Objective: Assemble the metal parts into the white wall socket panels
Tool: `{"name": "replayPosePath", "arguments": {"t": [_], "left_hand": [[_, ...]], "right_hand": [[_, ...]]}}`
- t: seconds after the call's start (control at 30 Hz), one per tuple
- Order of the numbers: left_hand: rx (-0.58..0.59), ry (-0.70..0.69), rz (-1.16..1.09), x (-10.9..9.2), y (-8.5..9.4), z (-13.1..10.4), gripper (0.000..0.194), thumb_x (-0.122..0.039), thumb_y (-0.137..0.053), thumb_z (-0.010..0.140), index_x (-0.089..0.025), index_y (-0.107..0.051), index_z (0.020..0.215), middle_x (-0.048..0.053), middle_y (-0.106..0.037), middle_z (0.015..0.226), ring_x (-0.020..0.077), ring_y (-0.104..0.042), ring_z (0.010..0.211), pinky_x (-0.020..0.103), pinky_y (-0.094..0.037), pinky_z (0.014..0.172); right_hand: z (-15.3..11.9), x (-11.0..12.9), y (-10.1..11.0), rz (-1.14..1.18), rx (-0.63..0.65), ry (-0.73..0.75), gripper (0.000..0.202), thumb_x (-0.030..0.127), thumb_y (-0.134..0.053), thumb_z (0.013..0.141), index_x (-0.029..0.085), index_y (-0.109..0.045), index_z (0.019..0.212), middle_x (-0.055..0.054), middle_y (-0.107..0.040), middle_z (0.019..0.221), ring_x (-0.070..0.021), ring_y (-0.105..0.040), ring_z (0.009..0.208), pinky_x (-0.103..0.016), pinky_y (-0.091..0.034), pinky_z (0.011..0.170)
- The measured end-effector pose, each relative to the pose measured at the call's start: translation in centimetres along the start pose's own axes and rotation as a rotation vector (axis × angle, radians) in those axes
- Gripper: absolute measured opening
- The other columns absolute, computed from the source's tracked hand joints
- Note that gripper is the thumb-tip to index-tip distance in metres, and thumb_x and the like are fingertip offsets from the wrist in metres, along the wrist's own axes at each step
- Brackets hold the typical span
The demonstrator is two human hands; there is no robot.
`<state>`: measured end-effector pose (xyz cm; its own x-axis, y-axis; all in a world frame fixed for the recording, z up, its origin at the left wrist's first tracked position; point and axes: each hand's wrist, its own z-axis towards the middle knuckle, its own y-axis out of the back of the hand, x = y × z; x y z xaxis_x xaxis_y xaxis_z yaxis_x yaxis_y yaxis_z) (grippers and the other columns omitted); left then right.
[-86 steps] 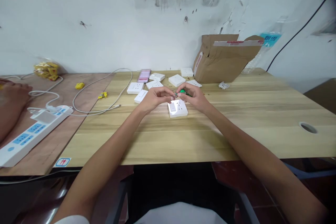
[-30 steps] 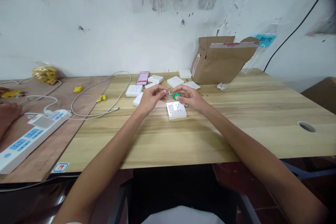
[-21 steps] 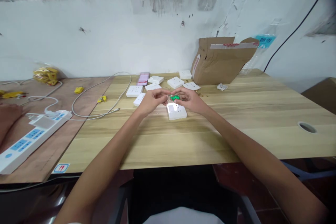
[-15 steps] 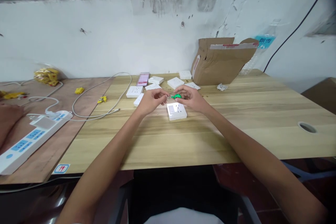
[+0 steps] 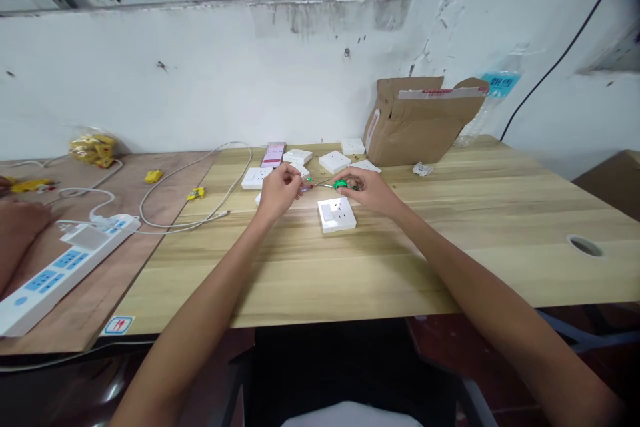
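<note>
Left hand [image 5: 281, 190] has drawn away, pinching small item [image 5: 309, 179], baring metal [image 5: 323, 185] between grips, right hand [image 5: 369, 188] clamped on green piece [image 5: 341, 184].

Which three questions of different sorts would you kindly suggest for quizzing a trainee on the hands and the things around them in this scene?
1. Multiple choice: what colour is the bright piece at the fingertips of the right hand? (a) orange (b) green (c) blue
2. True or false: the cardboard box stands to the right of the power strip.
3. Open: what lies on the worktop nearest below the gap between the left hand and the right hand?

Key: 1. b. 2. True. 3. A white socket panel.
</note>
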<state>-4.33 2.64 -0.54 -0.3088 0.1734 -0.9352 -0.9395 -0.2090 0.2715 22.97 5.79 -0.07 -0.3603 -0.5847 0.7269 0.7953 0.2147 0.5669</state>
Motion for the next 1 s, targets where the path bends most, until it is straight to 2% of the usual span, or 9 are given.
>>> {"name": "replayPosePath", "arguments": {"t": [0.1, 0.23, 0.3, 0.47, 0.6, 0.7, 0.83, 1.0], "left_hand": [[-0.030, 0.006, 0.101, 0.2, 0.6, 0.3, 0.011, -0.021, -0.070, 0.082, -0.024, -0.061, 0.087, 0.000, -0.078, 0.078, 0.0204, -0.074, 0.065, 0.031, -0.055, 0.061], [-0.045, -0.237, 0.379, 0.5, 1.0, 0.2, 0.012, -0.018, -0.070, 0.084, -0.025, -0.061, 0.086, 0.000, -0.076, 0.080, 0.0226, -0.073, 0.076, 0.033, -0.050, 0.071], [-0.027, -0.327, 0.420, 0.5, 1.0, 0.1, 0.011, -0.017, -0.068, 0.087, -0.026, -0.063, 0.090, 0.001, -0.078, 0.085, 0.0224, -0.073, 0.078, 0.033, -0.049, 0.071], [-0.018, -0.384, 0.387, 0.4, 1.1, 0.0, 0.012, -0.015, -0.067, 0.088, -0.025, -0.068, 0.095, 0.002, -0.081, 0.095, 0.0211, -0.074, 0.081, 0.031, -0.052, 0.070], [0.032, -0.420, 0.297, 0.2, 0.8, -0.2, 0.008, -0.018, -0.067, 0.089, -0.025, -0.070, 0.093, 0.003, -0.082, 0.099, 0.0205, -0.075, 0.086, 0.029, -0.057, 0.072], [0.087, -0.424, 0.249, -0.1, 0.3, -0.7, 0.004, -0.025, -0.070, 0.092, -0.024, -0.072, 0.094, 0.005, -0.082, 0.101, 0.0204, -0.075, 0.085, 0.030, -0.059, 0.071], [0.163, -0.427, 0.240, -0.4, -0.2, -1.2, 0.011, -0.034, -0.071, 0.096, -0.024, -0.073, 0.098, 0.005, -0.082, 0.101, 0.0199, -0.075, 0.084, 0.031, -0.060, 0.071], [0.161, -0.449, 0.243, -0.3, -0.2, -1.2, 0.015, -0.036, -0.068, 0.101, -0.023, -0.073, 0.096, 0.006, -0.081, 0.101, 0.0203, -0.074, 0.086, 0.031, -0.059, 0.070]], "right_hand": [[0.2, -0.7, 0.3, 0.002, -0.029, -0.011, 0.027, 0.043, -0.081, 0.094, 0.026, -0.081, 0.114, 0.001, -0.068, 0.084, -0.0191, -0.058, 0.078, -0.033, -0.042, 0.073], [0.4, -1.3, 0.6, -0.041, -0.091, 0.007, 0.030, 0.043, -0.080, 0.093, 0.025, -0.082, 0.117, 0.000, -0.068, 0.084, -0.0194, -0.056, 0.076, -0.034, -0.042, 0.073], [0.5, -1.6, 0.7, -0.085, -0.136, 0.022, 0.028, 0.041, -0.079, 0.094, 0.025, -0.083, 0.116, 0.000, -0.069, 0.082, -0.0195, -0.056, 0.074, -0.034, -0.042, 0.072], [0.8, -2.5, 1.2, -0.145, -0.250, 0.058, 0.020, 0.036, -0.080, 0.093, 0.025, -0.084, 0.110, -0.001, -0.072, 0.081, -0.0197, -0.056, 0.071, -0.035, -0.040, 0.072], [0.9, -2.9, 1.3, -0.147, -0.278, 0.060, 0.018, 0.034, -0.079, 0.092, 0.025, -0.083, 0.107, -0.002, -0.074, 0.083, -0.0198, -0.056, 0.071, -0.035, -0.040, 0.072], [0.9, -2.9, 1.1, -0.141, -0.259, 0.058, 0.019, 0.034, -0.079, 0.092, 0.025, -0.083, 0.108, -0.002, -0.075, 0.085, -0.0197, -0.056, 0.071, -0.035, -0.040, 0.071], [0.7, -2.7, 0.6, -0.146, -0.195, 0.085, 0.022, 0.036, -0.077, 0.094, 0.025, -0.082, 0.113, -0.001, -0.076, 0.086, -0.0198, -0.057, 0.073, -0.034, -0.041, 0.071], [0.5, -2.2, 0.3, -0.159, -0.170, 0.112, 0.020, 0.036, -0.076, 0.097, 0.025, -0.081, 0.112, -0.002, -0.078, 0.091, -0.0199, -0.057, 0.074, -0.034, -0.041, 0.071]]}}
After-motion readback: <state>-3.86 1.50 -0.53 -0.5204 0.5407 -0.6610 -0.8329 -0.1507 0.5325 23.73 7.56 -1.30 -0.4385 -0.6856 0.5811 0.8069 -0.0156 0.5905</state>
